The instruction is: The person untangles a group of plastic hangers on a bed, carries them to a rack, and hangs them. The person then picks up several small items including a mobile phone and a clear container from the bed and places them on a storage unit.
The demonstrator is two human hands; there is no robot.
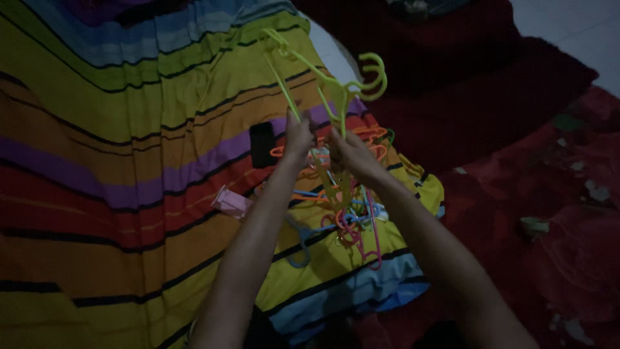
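Your left hand [298, 134] pinches lower bar of yellow-green hangers [336, 81], raised toward 12 o'clock. Your right hand [349, 155] closed on same hangers just beside left. Pile of coloured hangers [345, 213] below hands at 6 o'clock, on striped sheet [129, 161]. Black phone [261, 143] at 9 o'clock of left hand. Pink object [231, 201] lower left.

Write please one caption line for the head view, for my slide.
Both hands, left hand and right hand, hold yellow-green hangers above a heap of coloured hangers on a striped sheet.
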